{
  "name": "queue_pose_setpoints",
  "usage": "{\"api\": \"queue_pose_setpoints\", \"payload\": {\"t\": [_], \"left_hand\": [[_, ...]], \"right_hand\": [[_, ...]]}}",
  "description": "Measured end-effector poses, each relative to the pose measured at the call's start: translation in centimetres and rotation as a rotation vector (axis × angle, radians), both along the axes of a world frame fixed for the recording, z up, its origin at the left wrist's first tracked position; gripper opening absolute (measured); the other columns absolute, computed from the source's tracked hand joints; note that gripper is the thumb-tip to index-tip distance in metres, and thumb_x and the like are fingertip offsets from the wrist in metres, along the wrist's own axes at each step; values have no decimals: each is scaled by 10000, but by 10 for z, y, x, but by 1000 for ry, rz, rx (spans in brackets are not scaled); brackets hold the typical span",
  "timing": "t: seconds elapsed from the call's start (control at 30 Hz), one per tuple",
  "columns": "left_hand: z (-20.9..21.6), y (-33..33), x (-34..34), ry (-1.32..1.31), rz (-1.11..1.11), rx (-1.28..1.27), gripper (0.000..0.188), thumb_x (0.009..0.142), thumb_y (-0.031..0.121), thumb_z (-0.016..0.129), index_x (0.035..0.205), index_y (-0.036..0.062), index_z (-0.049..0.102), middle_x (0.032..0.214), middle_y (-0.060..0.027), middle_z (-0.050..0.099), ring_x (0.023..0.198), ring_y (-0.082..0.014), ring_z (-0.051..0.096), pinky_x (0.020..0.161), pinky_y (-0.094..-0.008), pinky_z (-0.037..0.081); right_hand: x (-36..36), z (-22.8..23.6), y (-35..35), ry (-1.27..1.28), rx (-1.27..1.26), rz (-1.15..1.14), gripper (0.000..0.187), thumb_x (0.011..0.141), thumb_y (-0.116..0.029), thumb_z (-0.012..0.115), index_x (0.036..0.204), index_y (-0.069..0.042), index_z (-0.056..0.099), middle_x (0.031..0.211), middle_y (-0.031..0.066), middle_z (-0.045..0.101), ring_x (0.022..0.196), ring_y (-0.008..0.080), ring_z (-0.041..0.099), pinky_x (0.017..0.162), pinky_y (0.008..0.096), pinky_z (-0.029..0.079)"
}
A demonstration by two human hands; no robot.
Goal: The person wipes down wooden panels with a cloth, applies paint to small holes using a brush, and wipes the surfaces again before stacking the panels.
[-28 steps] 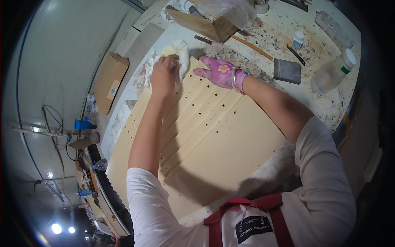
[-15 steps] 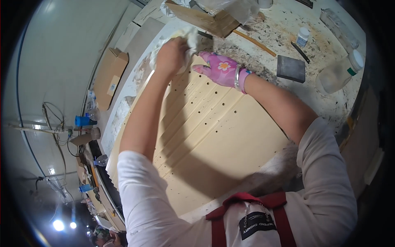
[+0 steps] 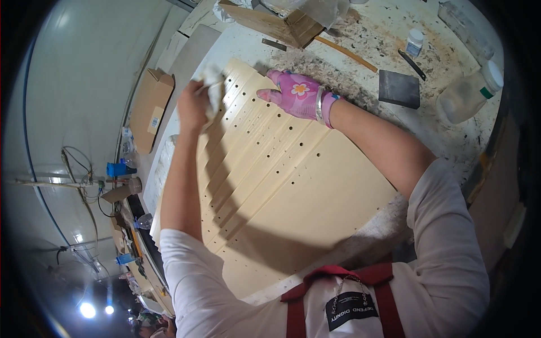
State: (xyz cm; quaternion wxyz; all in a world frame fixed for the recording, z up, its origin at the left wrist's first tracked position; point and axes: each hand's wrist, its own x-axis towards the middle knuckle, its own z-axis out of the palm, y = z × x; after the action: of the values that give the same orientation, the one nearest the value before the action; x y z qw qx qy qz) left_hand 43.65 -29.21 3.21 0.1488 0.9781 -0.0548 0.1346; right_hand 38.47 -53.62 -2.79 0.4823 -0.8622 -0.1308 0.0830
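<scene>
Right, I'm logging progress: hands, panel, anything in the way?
Left hand gripping white cloth. Gloved right hand open at edge of beige panel. Panel holed, ridged. Shadow across it.

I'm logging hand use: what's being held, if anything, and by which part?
The left hand holds a white cloth, seemingly by its left side, though blurred. The right hand is at the edge of the panel; whether it grips cannot be told.

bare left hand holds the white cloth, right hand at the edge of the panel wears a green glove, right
Not green: the head view shows the right hand at the edge of the panel wearing a pink glove. The bare left hand does hold the white cloth.
</scene>
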Motion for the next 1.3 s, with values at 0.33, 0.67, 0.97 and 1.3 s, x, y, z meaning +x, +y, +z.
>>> {"api": "queue_pose_setpoints", "payload": {"t": [0.33, 0.67, 0.97, 1.3], "left_hand": [[-3, -63, 17, 49, -218, 78, 231, 785, 181, 624, 967, 44, 664, 875, -186, 657, 813, -343, 633, 749, -387, 488], [5, -22, 0, 203, -240, 144, 187, 785, 187, 599, 924, 82, 666, 816, -166, 656, 761, -329, 636, 699, -402, 488], [9, -71, 21, 271, -204, 138, 209, 804, 203, 600, 949, 69, 669, 834, -147, 667, 751, -301, 640, 706, -373, 490], [-14, -92, 28, -29, -273, 189, 195, 796, 173, 550, 908, 53, 655, 908, -194, 648, 835, -347, 623, 743, -427, 481]], "right_hand": [[0, -1, 2, -44, -10, -2, 622, 889, -495, 454, 1271, -5, 425, 1108, 188, 601, 1049, 332, 566, 924, 391, 418], [-5, 5, -1, 37, -30, -45, 736, 862, -559, 442, 1362, -27, 347, 1315, 202, 465, 1215, 338, 446, 1027, 383, 337], [-3, 8, -3, 30, -70, -33, 763, 858, -582, 440, 1340, 5, 369, 1285, 220, 487, 1188, 347, 469, 1003, 386, 355], [-2, 8, 3, -72, -171, -51, 759, 875, -589, 404, 1333, 16, 375, 1300, 218, 472, 1187, 354, 464, 1002, 385, 355]]}}
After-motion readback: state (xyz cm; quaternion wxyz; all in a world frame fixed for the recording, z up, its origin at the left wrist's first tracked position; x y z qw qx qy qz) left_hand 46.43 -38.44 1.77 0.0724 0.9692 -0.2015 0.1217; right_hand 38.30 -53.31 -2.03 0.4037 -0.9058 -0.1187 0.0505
